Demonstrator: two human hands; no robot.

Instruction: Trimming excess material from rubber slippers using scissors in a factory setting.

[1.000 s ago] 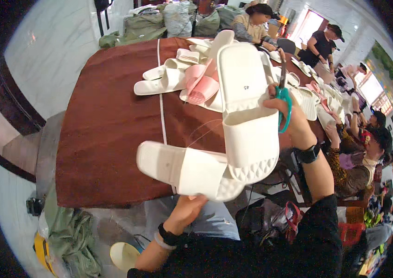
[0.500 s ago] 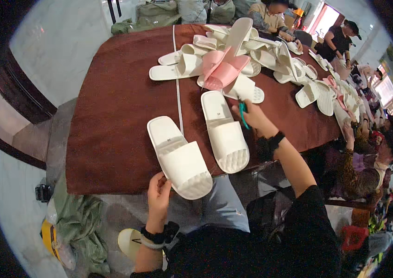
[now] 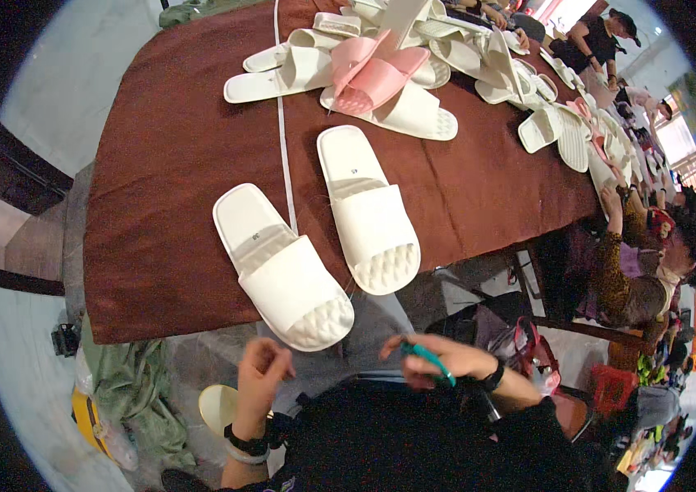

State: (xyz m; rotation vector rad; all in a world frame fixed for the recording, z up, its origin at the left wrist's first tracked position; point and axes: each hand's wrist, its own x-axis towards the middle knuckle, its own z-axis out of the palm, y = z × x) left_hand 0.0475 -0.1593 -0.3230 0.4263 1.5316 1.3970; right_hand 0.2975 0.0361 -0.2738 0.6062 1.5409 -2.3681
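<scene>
Hands held apart: left hand (image 3: 261,373) empty, half-curled; teal-handled scissors (image 3: 432,361) gripped in right hand (image 3: 463,359).
Nearer white slide sandal (image 3: 286,280) is placed just beyond left hand, slanted far-left to near-right.

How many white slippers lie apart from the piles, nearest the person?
2: one slipper nearest the left hand, the other slipper beside it, to the right and slightly farther. Neither is hidden.

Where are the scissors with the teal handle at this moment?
In the head view, the teal-handled scissors are in the person's right hand, right of centre, to the lower right of the two nearest white slippers on the table.
</scene>
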